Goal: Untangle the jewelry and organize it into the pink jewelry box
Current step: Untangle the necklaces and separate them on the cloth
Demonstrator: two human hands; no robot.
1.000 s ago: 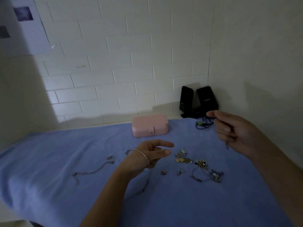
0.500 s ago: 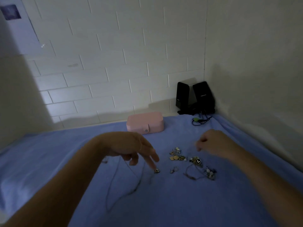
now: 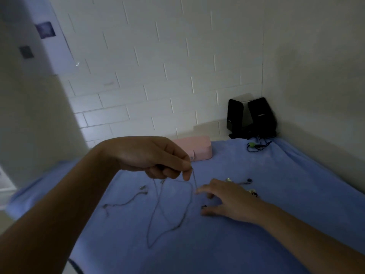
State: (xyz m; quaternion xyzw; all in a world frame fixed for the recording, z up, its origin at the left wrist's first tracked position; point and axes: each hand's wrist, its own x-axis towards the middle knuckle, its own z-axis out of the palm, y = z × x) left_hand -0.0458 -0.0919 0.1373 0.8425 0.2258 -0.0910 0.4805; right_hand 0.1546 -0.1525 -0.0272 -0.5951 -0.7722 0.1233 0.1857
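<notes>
One thin silvery chain (image 3: 178, 226) hangs looped, pinched by the left hand (image 3: 150, 155), right hand (image 3: 231, 200) splayed open.

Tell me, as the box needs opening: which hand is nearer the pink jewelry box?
Left. The left hand, raised and pinching a thin chain, overlaps the left end of the pink jewelry box in view. The right hand rests on the blue cloth, farther toward the person.

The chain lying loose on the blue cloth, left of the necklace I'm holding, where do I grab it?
Pinch the loose chain at its left end, coming down from above. It lies flat, stretched out, that end clear of the held necklace, so lifting there should let it hang straight.
</notes>
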